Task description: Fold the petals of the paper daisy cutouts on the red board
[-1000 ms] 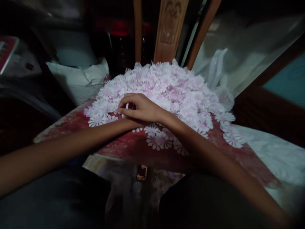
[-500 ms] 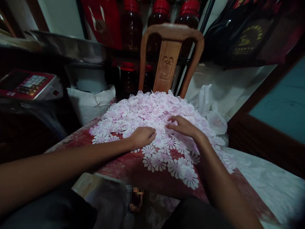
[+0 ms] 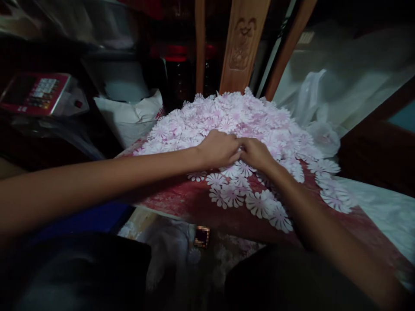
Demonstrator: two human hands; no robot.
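Observation:
A big heap of pink-and-white flower-shaped cutouts (image 3: 233,116) lies on the red seat (image 3: 181,201) of a wooden chair. My left hand (image 3: 218,149) and my right hand (image 3: 257,153) meet at the near edge of the heap, fingertips touching each other. Both hands are curled with fingers pressed together over the flowers; what they pinch is hidden. Loose flat flowers (image 3: 259,203) lie spread on the seat just below my right wrist.
The carved wooden chair back (image 3: 241,43) rises behind the heap. Dark bottles with red caps (image 3: 177,71) stand behind it. A white bag (image 3: 129,116) sits at the left, a thin plastic bag (image 3: 316,116) at the right, a red box (image 3: 35,93) far left.
My hands have come together at the heap's near edge; half a second ago they were apart. The view has tilted down, cutting off the chair top.

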